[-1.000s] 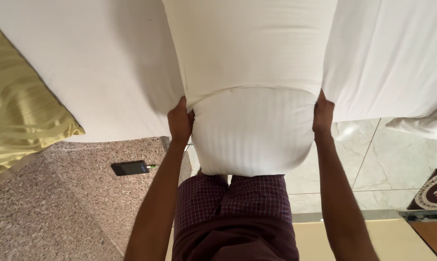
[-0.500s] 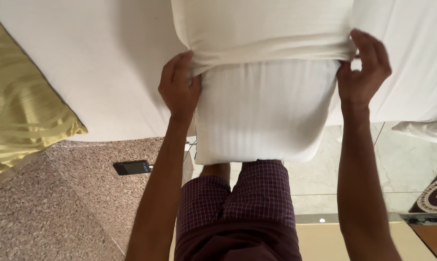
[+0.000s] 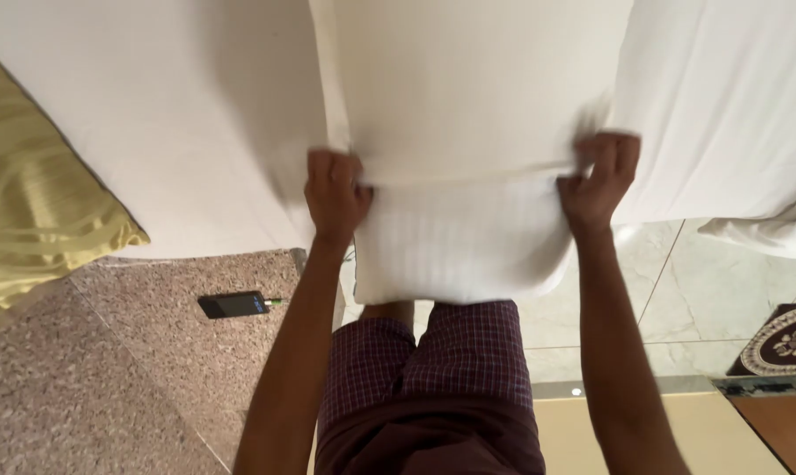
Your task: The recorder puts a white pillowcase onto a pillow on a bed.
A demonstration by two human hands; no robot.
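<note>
- pillowcase (image 3: 468,88) runs off the top edge, so no telling how long it is
- right hand (image 3: 598,180) is motion-blurred, fingertips kinda smeared
- most of the pillow (image 3: 460,242) is hidden inside the case
- yellow cushion (image 3: 29,202) cut off at the left
- patterned rug (image 3: 789,339) cropped on the right

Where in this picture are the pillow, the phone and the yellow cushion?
pillow (image 3: 464,255): head view, on the striped end sticking out of the white cover.
phone (image 3: 233,304): head view, on the middle of its dark screen.
yellow cushion (image 3: 37,207): head view, on its striped yellow face.
</note>
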